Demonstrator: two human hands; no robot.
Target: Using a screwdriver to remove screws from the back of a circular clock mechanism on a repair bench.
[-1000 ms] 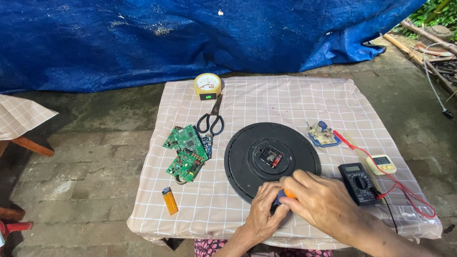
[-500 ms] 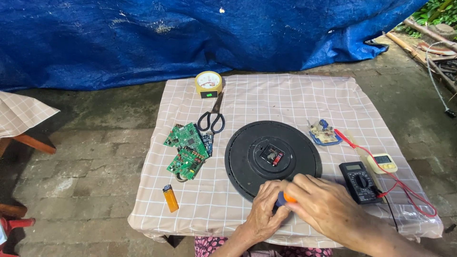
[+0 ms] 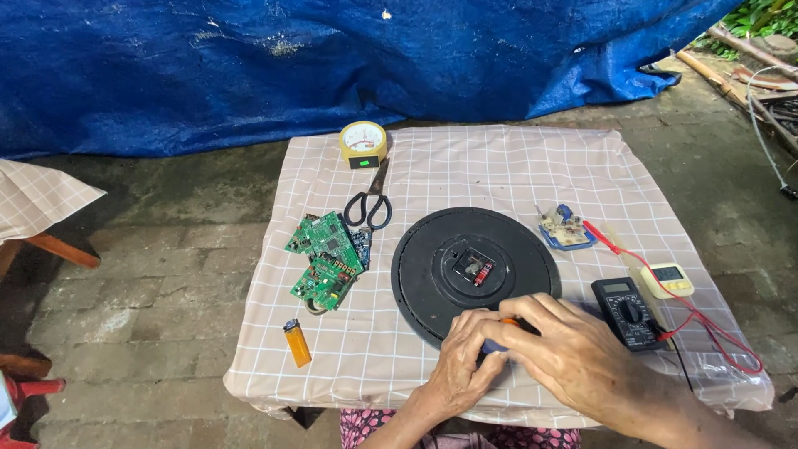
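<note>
While both hands meet at the near edge of the table, the left hand (image 3: 467,362) and right hand (image 3: 565,349) close together round a small orange-and-blue object (image 3: 502,329) — mostly hidden by the fingers, so what kind of tool or part it is cannot be told. Both grips are closed on it, fingers curled, right hand over the top, left cupping from the side, as if steadying it against the rim. It sits at the near edge of the big round black disc (image 3: 432,266), a clock back lying face down so its small square mechanism with a red part (image 3: 474,268) faces up at centre.

Right of the hands, a black multimeter (image 3: 627,311) lies near, its red lead (image 3: 706,320) looping along the right edge; just beyond, a small yellow-white meter box (image 3: 667,278). Near left, an orange lighter (image 3: 296,342) lies alone on the pink checked tablecloth (image 3: 499,166). Farther left — a pile of green circuit boards (image 3: 324,259), overlapping. Far of the disc on the right, a small populated board on a blue base (image 3: 565,228). Black-handled scissors (image 3: 371,202) point away, and farthest, a small round yellow clock (image 3: 363,143) stands at the far edge. Blue tarpaulin (image 3: 249,58) behind.
</note>
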